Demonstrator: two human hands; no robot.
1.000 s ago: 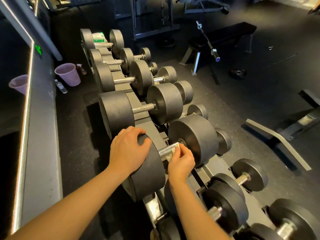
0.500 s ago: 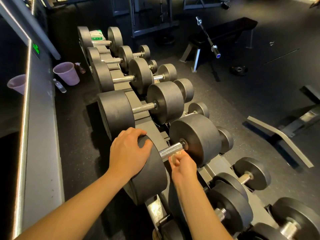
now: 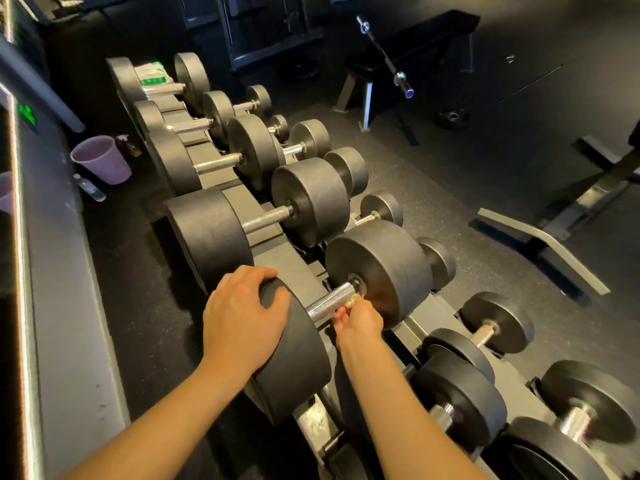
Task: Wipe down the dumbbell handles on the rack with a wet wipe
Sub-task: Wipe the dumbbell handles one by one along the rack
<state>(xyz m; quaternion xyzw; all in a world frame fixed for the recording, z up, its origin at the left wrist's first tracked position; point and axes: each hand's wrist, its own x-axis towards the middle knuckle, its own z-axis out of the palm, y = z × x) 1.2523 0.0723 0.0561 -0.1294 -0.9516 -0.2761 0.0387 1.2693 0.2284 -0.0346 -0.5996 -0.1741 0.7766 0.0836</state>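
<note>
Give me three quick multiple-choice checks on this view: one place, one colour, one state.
1. The left hand rests on:
A. the nearest dumbbell's left head
B. the bench
C. the floor

2. The bucket beside the rack is:
A. red
B. purple
C. yellow

3. The right hand is:
A. open and empty
B. gripping a barbell
C. pinching a wet wipe under the handle

Answers: 1 A, the palm lies over that head. 2 B, its wall is pale purple. 3 C, a white wipe shows at the fingertips against the knurled bar.
</note>
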